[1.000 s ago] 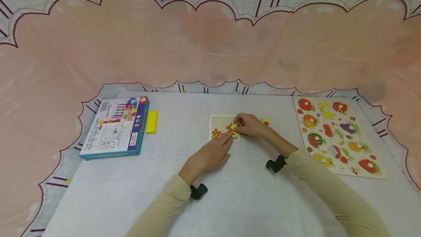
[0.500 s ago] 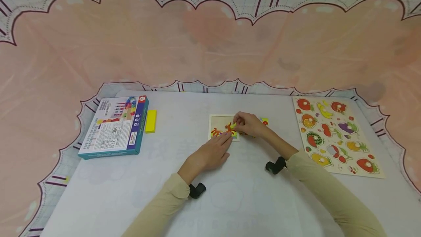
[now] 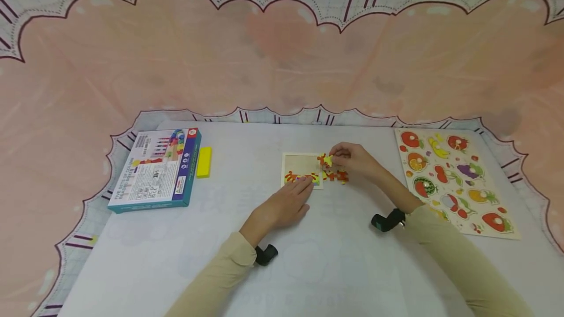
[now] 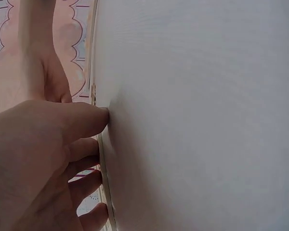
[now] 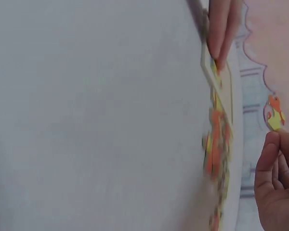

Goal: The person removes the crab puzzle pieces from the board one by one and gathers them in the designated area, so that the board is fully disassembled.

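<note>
A small cream puzzle tray (image 3: 299, 160) lies mid-table, with joined orange, yellow and purple pieces (image 3: 292, 176) along its near side. My left hand (image 3: 286, 204) rests over the tray's near edge, fingers extended, fingertips on those pieces. Between thumb and fingertips my right hand (image 3: 354, 159) pinches an orange-and-yellow jigsaw piece (image 5: 276, 113), raised above the table just right of the tray. Several loose jigsaw pieces (image 3: 337, 176) lie on the table beside the tray, under the raised piece. In the left wrist view, the left thumb (image 4: 94, 118) and fingers touch along the tray's edge.
At the left lies a printed box (image 3: 152, 170), with a yellow block (image 3: 204, 162) against its right side. A fruit-picture board (image 3: 454, 180) lies at the right, partly overlapped by the right sleeve (image 3: 458, 253). A patterned curtain (image 3: 282, 62) hangs behind the table.
My right hand has lifted the jigsaw piece off the tray's right side and drawn it rightward, uncovering the loose pieces. The left hand stays in place.
</note>
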The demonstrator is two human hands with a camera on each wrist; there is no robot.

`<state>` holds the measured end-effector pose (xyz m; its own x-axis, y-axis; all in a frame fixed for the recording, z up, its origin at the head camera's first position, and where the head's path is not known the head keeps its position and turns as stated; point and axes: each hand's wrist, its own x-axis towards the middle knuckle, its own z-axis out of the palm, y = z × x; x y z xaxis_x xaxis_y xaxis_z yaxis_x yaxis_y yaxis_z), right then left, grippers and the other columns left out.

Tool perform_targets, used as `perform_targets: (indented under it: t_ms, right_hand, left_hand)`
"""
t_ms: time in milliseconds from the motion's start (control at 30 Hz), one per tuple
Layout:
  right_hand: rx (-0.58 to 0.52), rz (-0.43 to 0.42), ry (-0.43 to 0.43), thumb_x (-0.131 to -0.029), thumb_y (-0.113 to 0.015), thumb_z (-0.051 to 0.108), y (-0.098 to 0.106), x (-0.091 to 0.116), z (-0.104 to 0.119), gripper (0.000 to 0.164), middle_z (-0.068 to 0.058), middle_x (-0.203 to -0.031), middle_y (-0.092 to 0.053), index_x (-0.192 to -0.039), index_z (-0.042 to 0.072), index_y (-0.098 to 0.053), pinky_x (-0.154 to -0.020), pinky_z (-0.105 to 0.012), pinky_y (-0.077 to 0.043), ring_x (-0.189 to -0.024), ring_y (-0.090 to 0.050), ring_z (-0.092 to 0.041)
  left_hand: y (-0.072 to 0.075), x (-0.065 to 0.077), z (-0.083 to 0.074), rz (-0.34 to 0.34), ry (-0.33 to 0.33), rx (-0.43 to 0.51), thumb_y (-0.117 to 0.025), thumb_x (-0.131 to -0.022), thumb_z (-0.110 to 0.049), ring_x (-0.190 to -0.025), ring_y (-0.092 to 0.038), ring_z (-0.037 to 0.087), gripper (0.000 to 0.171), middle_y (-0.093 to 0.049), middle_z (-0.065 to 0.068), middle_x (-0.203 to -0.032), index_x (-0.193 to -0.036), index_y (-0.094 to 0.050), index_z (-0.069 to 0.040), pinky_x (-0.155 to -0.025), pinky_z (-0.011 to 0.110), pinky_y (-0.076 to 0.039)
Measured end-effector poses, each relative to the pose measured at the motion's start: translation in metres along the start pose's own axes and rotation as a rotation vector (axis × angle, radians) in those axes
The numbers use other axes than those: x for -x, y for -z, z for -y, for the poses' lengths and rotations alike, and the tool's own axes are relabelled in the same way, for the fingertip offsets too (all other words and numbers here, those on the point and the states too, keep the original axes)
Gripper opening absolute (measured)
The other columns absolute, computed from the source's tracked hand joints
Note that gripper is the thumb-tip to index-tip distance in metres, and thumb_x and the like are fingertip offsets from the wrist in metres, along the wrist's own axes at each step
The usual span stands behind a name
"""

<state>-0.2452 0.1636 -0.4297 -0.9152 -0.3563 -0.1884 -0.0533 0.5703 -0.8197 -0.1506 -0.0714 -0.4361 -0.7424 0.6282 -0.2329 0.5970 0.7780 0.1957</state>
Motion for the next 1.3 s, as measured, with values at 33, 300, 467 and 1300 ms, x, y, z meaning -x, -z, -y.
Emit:
perform_targets:
  t_ms: [33,300,467,1300]
  right_hand:
    - [0.01,-0.003,-0.02,-0.097,-0.059,0.019,0.006,0.004,-0.003,0.024,-0.013,-0.109,-0.063,-0.117,0.005,-0.06,-0.08,-0.02,-0.051,-0.097,-0.059,-0.023]
    - [0.041,0.026,-0.162,-0.098,-0.056,0.019,0.037,0.036,-0.036,0.031,-0.013,-0.105,-0.062,-0.121,-0.003,-0.056,-0.075,-0.016,-0.051,-0.089,-0.058,-0.016]
    - [-0.01,0.034,-0.162,-0.098,-0.057,0.016,0.037,0.043,-0.044,0.03,-0.011,-0.097,-0.063,-0.119,-0.006,-0.056,-0.072,-0.015,-0.052,-0.082,-0.059,-0.011]
    - [0.343,-0.015,-0.075,-0.094,-0.055,0.007,0.025,0.043,-0.033,0.012,-0.013,-0.091,-0.059,-0.101,-0.003,-0.059,-0.074,-0.027,-0.046,-0.086,-0.052,-0.023]
  left_hand:
    - [0.0,0.0,0.0,0.0,0.0,-0.002,-0.041,-0.104,-0.03,-0.152,-0.017,0.023,0.058,-0.018,0.008,-0.163,-0.153,-0.025,-0.005,-0.124,0.037,-0.019]
    - [0.002,0.005,0.0,-0.004,0.009,0.008,-0.042,-0.104,-0.029,-0.152,-0.017,0.024,0.058,-0.018,0.009,-0.163,-0.153,-0.024,-0.004,-0.124,0.037,-0.019]
    - [0.0,0.004,0.001,-0.012,0.001,0.014,-0.042,-0.103,-0.029,-0.152,-0.017,0.024,0.058,-0.018,0.009,-0.163,-0.153,-0.025,-0.004,-0.124,0.037,-0.02]
    - [-0.004,-0.001,0.0,-0.041,-0.003,-0.013,-0.042,-0.103,-0.029,-0.151,-0.019,0.025,0.058,-0.019,0.008,-0.163,-0.153,-0.026,-0.005,-0.123,0.04,-0.02]
